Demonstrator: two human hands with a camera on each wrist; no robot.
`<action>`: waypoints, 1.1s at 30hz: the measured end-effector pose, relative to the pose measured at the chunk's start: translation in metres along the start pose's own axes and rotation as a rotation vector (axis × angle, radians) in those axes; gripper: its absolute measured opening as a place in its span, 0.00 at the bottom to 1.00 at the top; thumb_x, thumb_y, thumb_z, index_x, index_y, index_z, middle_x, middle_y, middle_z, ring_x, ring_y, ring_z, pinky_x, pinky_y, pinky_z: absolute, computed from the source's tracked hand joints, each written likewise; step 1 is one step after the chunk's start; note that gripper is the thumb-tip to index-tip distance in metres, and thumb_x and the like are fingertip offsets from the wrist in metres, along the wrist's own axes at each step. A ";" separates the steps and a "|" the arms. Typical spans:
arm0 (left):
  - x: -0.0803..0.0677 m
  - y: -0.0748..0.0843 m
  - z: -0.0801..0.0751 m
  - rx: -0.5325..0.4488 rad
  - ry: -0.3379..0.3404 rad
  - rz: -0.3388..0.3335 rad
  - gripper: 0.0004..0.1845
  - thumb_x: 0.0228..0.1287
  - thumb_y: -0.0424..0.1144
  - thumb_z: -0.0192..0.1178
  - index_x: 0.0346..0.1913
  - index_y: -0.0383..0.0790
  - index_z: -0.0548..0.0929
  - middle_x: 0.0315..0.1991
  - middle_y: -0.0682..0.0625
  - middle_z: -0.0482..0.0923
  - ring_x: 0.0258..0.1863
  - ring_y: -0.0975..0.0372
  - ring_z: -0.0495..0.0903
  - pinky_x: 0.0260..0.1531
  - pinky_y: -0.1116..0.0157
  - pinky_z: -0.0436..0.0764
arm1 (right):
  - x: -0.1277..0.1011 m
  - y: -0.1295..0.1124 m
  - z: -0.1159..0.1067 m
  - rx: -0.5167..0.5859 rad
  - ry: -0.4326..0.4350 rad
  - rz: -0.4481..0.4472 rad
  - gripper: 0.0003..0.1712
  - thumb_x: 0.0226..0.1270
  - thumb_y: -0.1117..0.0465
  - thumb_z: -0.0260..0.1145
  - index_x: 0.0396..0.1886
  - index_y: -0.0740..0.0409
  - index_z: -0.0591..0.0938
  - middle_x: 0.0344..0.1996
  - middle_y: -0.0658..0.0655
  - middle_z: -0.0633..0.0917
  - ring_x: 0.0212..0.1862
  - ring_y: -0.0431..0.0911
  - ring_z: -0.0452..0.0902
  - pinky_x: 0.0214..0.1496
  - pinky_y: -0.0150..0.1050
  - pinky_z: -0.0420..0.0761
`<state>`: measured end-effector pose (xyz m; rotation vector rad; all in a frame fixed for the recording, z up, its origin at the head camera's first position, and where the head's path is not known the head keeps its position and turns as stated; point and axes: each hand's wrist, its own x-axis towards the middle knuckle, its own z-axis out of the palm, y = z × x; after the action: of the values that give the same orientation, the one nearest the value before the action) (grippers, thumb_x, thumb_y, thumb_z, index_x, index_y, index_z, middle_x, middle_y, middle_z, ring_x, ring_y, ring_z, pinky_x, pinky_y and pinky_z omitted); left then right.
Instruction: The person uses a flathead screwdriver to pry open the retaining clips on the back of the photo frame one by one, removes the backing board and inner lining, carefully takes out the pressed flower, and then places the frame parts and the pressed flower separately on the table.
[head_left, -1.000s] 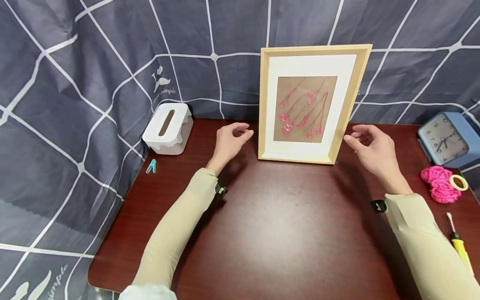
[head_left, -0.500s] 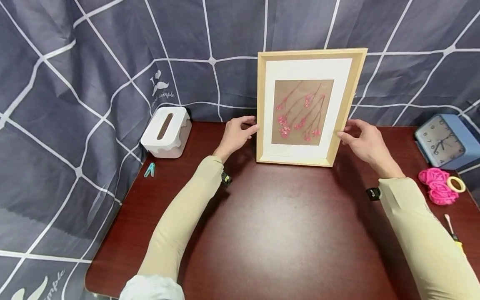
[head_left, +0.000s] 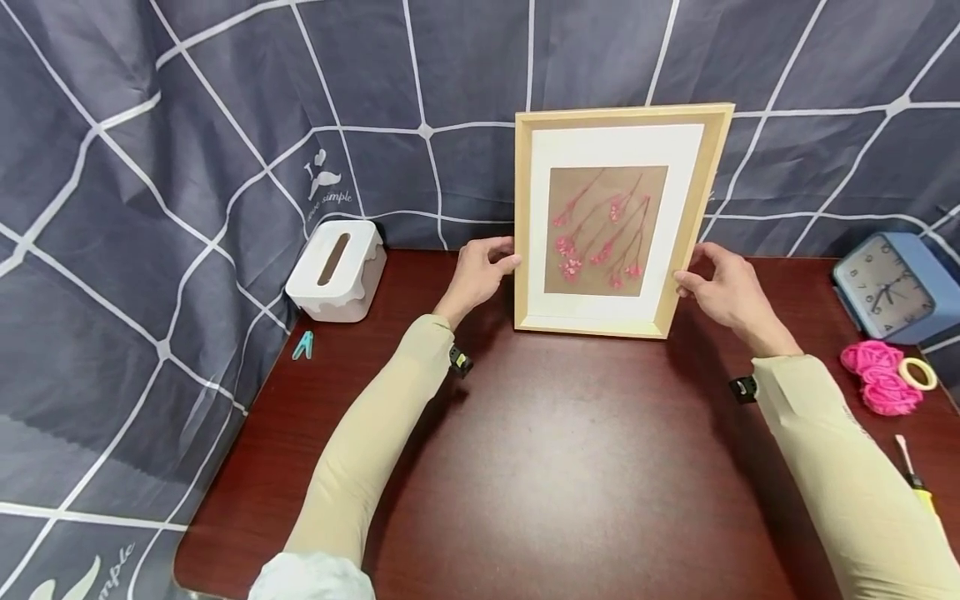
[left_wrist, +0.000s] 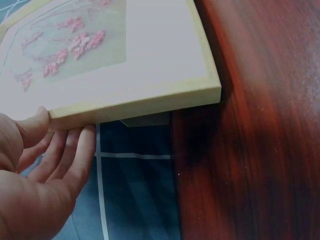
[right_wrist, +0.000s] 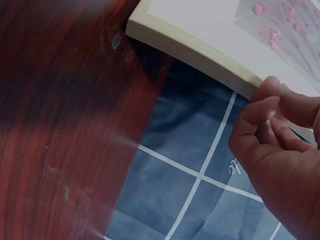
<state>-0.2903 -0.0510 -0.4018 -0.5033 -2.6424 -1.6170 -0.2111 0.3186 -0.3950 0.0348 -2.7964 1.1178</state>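
A picture frame [head_left: 597, 327] of light wood stands upright at the back of the table, with a white mat and pink dried flowers on brown. My left hand [head_left: 480, 275] grips its left side; in the left wrist view the thumb lies on the front edge of the frame [left_wrist: 135, 102] and the fingers reach behind. On the opposite side my right hand [head_left: 723, 287] pinches the frame's edge, thumb in front. The right wrist view shows that hand [right_wrist: 280, 145] at the wooden edge [right_wrist: 195, 57], its curled fingers partly behind the frame.
At the back left is a white tissue box [head_left: 333, 271], with a teal clip [head_left: 303, 345] before it. Along the right side are a blue clock [head_left: 892, 287], pink yarn [head_left: 885, 379], a ring-shaped roll [head_left: 917, 374] and a yellow-handled screwdriver [head_left: 915, 483]. A checked curtain [head_left: 465, 75] hangs behind.
Both hands have moved inward from beside the picture frame and taken hold of its two sides. The frame still stands in about the same place.
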 end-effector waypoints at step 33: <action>-0.065 0.047 -0.013 -0.659 -0.035 -0.391 0.16 0.86 0.48 0.57 0.56 0.38 0.84 0.27 0.48 0.90 0.23 0.60 0.92 0.19 0.72 0.87 | -0.068 0.003 0.005 0.206 0.021 -0.055 0.13 0.86 0.65 0.60 0.58 0.69 0.81 0.26 0.28 0.83 0.25 0.29 0.83 0.30 0.21 0.83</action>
<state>-0.2181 -0.0597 -0.3656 0.0098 -2.2701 -2.6222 -0.1445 0.3156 -0.4090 0.1179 -2.6338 1.3784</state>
